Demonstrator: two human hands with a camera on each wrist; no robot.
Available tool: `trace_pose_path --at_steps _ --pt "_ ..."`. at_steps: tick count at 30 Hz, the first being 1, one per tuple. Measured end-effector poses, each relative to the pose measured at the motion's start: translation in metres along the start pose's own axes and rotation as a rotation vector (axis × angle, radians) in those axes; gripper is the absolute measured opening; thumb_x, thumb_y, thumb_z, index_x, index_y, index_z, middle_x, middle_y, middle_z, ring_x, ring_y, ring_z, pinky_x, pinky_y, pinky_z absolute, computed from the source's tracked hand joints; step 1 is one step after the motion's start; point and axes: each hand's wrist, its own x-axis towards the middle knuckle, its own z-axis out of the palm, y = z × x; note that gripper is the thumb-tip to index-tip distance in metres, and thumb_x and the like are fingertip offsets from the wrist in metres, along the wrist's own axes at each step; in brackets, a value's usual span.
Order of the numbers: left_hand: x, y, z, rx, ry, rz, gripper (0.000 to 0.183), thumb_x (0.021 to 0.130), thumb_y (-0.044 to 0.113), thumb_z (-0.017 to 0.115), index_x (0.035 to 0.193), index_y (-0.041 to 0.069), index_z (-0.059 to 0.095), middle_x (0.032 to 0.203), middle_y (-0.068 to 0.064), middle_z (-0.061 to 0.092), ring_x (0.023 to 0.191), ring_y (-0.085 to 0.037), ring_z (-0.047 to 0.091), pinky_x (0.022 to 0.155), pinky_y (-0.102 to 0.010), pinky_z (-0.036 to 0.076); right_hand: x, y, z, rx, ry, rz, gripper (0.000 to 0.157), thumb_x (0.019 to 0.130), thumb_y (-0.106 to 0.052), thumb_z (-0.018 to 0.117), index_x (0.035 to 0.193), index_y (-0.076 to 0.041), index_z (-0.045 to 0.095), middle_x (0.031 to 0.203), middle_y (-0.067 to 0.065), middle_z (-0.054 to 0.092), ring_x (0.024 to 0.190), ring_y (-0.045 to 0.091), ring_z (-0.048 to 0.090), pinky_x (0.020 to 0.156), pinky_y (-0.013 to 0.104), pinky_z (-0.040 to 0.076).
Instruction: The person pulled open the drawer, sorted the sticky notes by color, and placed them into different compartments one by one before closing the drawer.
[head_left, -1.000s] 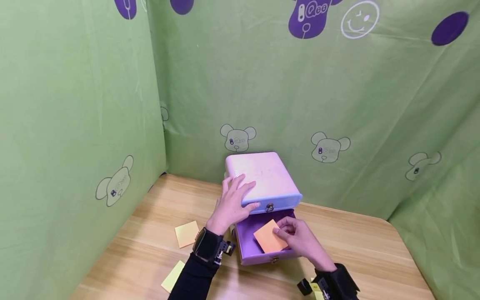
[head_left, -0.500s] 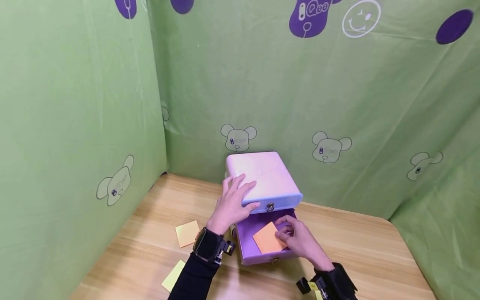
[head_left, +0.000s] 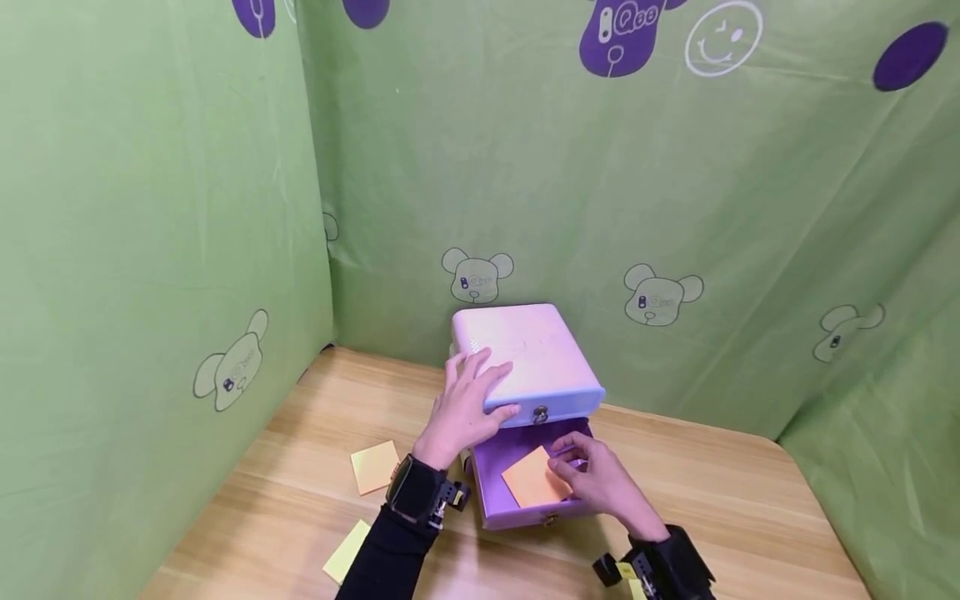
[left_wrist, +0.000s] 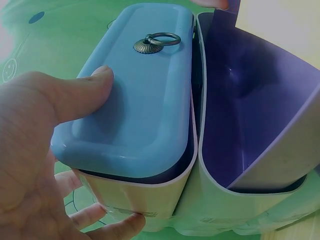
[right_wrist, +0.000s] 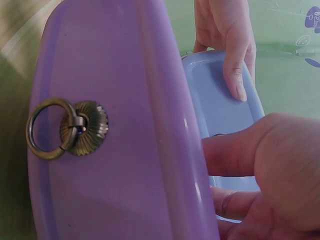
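My left hand [head_left: 463, 412] rests on the near left corner of a small drawer chest with a pale pink top [head_left: 525, 346]. Its thumb presses the blue upper drawer front [left_wrist: 145, 95], and its other fingers are spread over the casing. Below, the purple lower drawer [head_left: 491, 479] is pulled out. Over that drawer my right hand [head_left: 600, 477] pinches the edge of an orange sticky note [head_left: 534, 479], which lies tilted. In the left wrist view the note [left_wrist: 285, 27] shows pale at the top right corner. The right wrist view hides it behind the purple drawer front [right_wrist: 115, 165].
A light orange sticky note [head_left: 373, 467] and a yellow one [head_left: 347, 552] lie on the wooden table [head_left: 720, 492], left of the drawers. Another yellow piece [head_left: 637, 588] shows partly beneath the right wrist. Green cloth [head_left: 510, 167] hangs behind and at both sides.
The orange sticky note has shifted slightly down and left within the drawer's outline. My right thumb now touches nearer its edge. The left hand has stayed in place.
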Motion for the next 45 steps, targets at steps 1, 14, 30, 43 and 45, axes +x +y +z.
trace_pose_path --at_steps 1,14,30,43,45 --pt "0.000 0.000 0.000 -0.002 -0.003 0.000 0.065 0.086 0.045 0.069 0.145 0.027 0.048 0.163 -0.005 0.025 0.146 -0.032 0.012 0.094 -0.071 0.045 -0.001 0.000 0.000 -0.004 -0.003 0.003 0.016 0.088 -0.003 0.066 0.103 0.002 0.063 0.096 0.020 0.069 0.078 0.023 0.066 0.055 0.032 0.063" --pt "-0.003 0.000 0.002 -0.014 0.001 0.000 0.065 0.086 0.045 0.069 0.145 0.026 0.048 0.162 -0.005 0.026 0.146 -0.031 0.012 0.092 -0.072 0.045 -0.004 -0.001 -0.003 0.012 -0.022 0.003 0.020 0.090 -0.008 0.066 0.107 0.003 0.062 0.100 0.021 0.069 0.075 0.025 0.067 0.057 0.038 0.063" --pt "-0.004 0.000 0.001 -0.013 -0.001 0.010 0.065 0.086 0.046 0.068 0.145 0.026 0.048 0.163 -0.006 0.025 0.146 -0.032 0.012 0.092 -0.072 0.045 -0.008 -0.021 -0.025 -0.134 0.176 -0.150 0.020 0.089 -0.007 0.067 0.107 0.001 0.064 0.101 0.019 0.071 0.086 0.030 0.067 0.068 0.038 0.060" --pt "-0.002 -0.001 -0.001 -0.009 0.004 0.006 0.065 0.086 0.045 0.068 0.145 0.026 0.048 0.162 -0.006 0.026 0.146 -0.033 0.013 0.092 -0.071 0.046 0.019 -0.036 -0.038 -0.344 0.440 -0.451 0.050 0.080 -0.010 0.078 0.122 0.009 0.058 0.123 0.033 0.057 0.114 0.046 0.048 0.094 0.065 0.040" --pt "-0.001 -0.001 -0.001 -0.008 0.002 0.007 0.065 0.086 0.045 0.068 0.145 0.026 0.048 0.162 -0.006 0.025 0.146 -0.033 0.013 0.092 -0.072 0.046 0.023 -0.034 -0.037 -0.369 0.385 -0.446 0.055 0.079 -0.014 0.079 0.126 0.007 0.057 0.131 0.035 0.053 0.120 0.049 0.044 0.097 0.070 0.034"
